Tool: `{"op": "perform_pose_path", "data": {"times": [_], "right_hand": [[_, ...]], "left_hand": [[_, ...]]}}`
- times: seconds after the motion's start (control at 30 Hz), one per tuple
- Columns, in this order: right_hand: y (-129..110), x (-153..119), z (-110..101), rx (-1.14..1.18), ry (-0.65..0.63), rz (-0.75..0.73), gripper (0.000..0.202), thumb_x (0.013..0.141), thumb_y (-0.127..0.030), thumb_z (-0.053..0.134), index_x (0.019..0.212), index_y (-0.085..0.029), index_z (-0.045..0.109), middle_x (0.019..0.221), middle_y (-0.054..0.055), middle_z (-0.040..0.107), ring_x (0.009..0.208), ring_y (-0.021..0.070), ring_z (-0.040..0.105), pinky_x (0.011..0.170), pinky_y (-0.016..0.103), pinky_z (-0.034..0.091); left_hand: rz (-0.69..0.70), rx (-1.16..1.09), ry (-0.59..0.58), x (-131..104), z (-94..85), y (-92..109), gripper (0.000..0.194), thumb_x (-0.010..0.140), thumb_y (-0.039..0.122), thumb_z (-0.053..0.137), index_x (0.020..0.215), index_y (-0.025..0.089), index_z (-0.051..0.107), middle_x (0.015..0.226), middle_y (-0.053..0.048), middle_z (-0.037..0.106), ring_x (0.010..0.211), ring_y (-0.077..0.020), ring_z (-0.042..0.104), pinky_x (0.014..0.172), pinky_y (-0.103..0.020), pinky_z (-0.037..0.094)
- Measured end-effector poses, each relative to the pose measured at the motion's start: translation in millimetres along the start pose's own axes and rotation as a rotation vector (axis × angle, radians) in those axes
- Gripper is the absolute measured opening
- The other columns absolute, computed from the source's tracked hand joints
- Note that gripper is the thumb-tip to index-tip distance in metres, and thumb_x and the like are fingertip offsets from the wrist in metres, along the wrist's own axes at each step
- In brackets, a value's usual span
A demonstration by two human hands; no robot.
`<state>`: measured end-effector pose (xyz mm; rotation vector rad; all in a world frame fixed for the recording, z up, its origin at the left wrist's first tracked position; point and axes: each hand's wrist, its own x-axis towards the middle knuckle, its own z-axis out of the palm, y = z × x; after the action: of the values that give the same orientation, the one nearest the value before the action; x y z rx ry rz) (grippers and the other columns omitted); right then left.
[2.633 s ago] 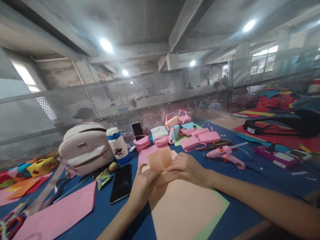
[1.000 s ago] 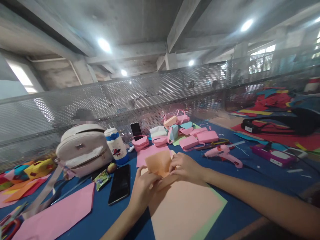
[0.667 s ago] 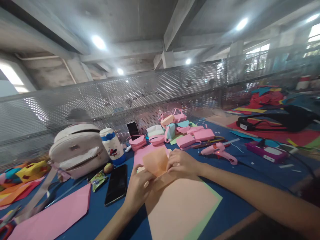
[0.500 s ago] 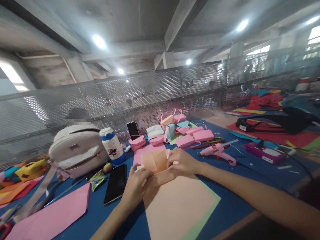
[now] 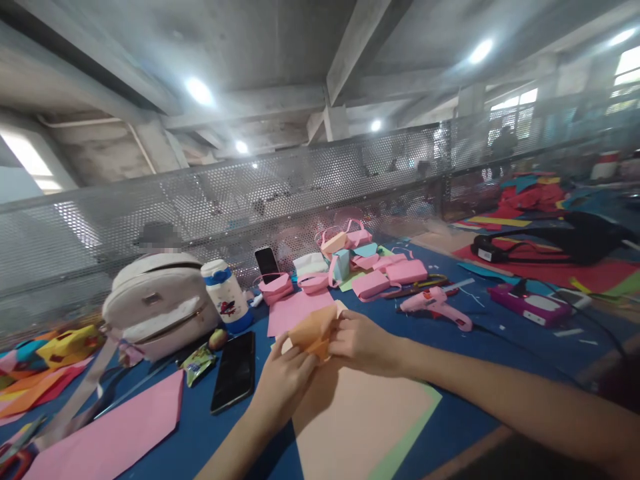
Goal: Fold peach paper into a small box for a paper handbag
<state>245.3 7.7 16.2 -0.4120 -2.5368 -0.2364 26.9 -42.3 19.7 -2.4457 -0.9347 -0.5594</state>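
Between my two hands is a folded piece of orange paper (image 5: 314, 328), lifted a little above the sheets on the table. My left hand (image 5: 290, 373) grips its left side, fingers curled round the lower edge. On the other side my right hand (image 5: 357, 341) pinches the right edge near the top. Part of the folded paper is hidden behind my fingers. Beneath lies a large peach paper sheet (image 5: 360, 413), with a green sheet (image 5: 413, 437) showing along its right edge. A pink sheet (image 5: 287, 312) lies just beyond my hands.
Small pink paper bags (image 5: 370, 285) cluster at the back. A pink glue gun (image 5: 435, 305) with a cord lies to the right, near a purple box (image 5: 530, 305). Leftward are a black phone (image 5: 234, 373), a bottle (image 5: 226, 297), a white backpack (image 5: 160, 307) and scissors (image 5: 17, 448).
The orange paper has been turned and tilted between my hands, its flat lower strip no longer facing me. My left hand has moved slightly right, and both hands are closer together.
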Motion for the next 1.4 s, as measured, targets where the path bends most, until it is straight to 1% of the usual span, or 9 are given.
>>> {"op": "perform_pose_path", "data": {"times": [0.07,0.23,0.43,0.6,0.73,0.87,1.07,1.23,1.4], "right_hand": [[-6,3,9,-0.020,-0.004,0.008,0.023,0.095,-0.012,0.054,0.112,-0.019,0.067,0.110,0.009,0.070,0.112,0.0207,0.059,0.103,0.038,0.038],[-12,5,33,0.072,-0.030,0.184,0.043,0.091,-0.004,0.054,0.131,-0.019,0.055,0.126,0.008,0.064,0.123,0.0191,0.055,0.108,0.034,0.039],[-6,8,47,0.074,-0.069,0.234,0.039,0.092,-0.005,0.051,0.128,-0.019,0.057,0.121,0.006,0.067,0.115,0.0177,0.061,0.103,0.031,0.045],[-4,7,38,0.005,-0.127,0.223,0.028,0.091,-0.003,0.052,0.114,-0.015,0.063,0.112,0.012,0.069,0.113,0.0233,0.061,0.101,0.039,0.042],[-4,7,31,-0.157,-0.194,0.154,0.034,0.089,-0.003,0.052,0.121,-0.011,0.057,0.105,0.015,0.070,0.104,0.0243,0.064,0.095,0.039,0.043],[-7,8,24,-0.152,-0.202,0.081,0.035,0.088,-0.005,0.051,0.123,-0.011,0.054,0.099,0.014,0.071,0.096,0.0232,0.064,0.089,0.038,0.043],[-11,11,6,-0.082,-0.212,0.073,0.017,0.087,-0.006,0.050,0.100,-0.014,0.059,0.087,0.008,0.072,0.084,0.0200,0.065,0.083,0.034,0.043],[-13,14,-1,-0.048,-0.151,0.101,0.019,0.089,-0.008,0.048,0.100,-0.015,0.062,0.099,0.010,0.072,0.099,0.0225,0.063,0.094,0.037,0.041],[-13,9,-4,0.104,-0.135,0.127,0.033,0.081,-0.006,0.054,0.111,-0.016,0.063,0.107,0.010,0.070,0.105,0.0240,0.060,0.095,0.036,0.040]], "left_hand": [[-0.018,0.042,-0.018,0,2.9,9,0.027,0.092,0.007,0.043,0.075,0.019,0.060,0.066,0.001,0.065,0.068,-0.0176,0.065,0.104,-0.045,0.033],[-0.079,0.104,-0.074,0,10.5,18,0.023,0.083,0.003,0.048,0.071,0.018,0.061,0.065,-0.001,0.067,0.072,-0.0211,0.067,0.102,-0.045,0.039],[-0.115,0.165,-0.163,3,13.2,17,0.027,0.080,-0.001,0.046,0.070,0.019,0.061,0.068,-0.003,0.069,0.074,-0.0231,0.069,0.100,-0.047,0.041],[-0.206,0.060,-0.256,7,4.8,12,0.023,0.081,0.000,0.046,0.083,0.019,0.059,0.076,-0.004,0.073,0.079,-0.0245,0.071,0.102,-0.051,0.037],[-0.227,-0.018,-0.256,6,4.4,4,0.035,0.076,-0.004,0.047,0.101,0.019,0.053,0.086,-0.006,0.075,0.088,-0.0258,0.072,0.102,-0.050,0.036],[-0.229,-0.106,-0.269,3,6.4,-4,0.035,0.076,-0.002,0.051,0.102,0.022,0.048,0.090,-0.004,0.076,0.089,-0.0245,0.072,0.101,-0.048,0.036],[-0.219,-0.180,-0.362,1,1.0,-8,0.023,0.081,0.003,0.052,0.095,0.022,0.050,0.096,-0.006,0.074,0.093,-0.0233,0.070,0.104,-0.053,0.031],[-0.211,-0.256,-0.263,2,1.8,2,0.026,0.081,0.002,0.047,0.097,0.022,0.052,0.096,-0.006,0.073,0.097,-0.0244,0.068,0.105,-0.054,0.029],[-0.210,-0.263,-0.224,2,4.1,11,0.036,0.079,-0.001,0.046,0.108,0.021,0.046,0.097,-0.007,0.073,0.096,-0.0260,0.068,0.104,-0.056,0.029]]}}
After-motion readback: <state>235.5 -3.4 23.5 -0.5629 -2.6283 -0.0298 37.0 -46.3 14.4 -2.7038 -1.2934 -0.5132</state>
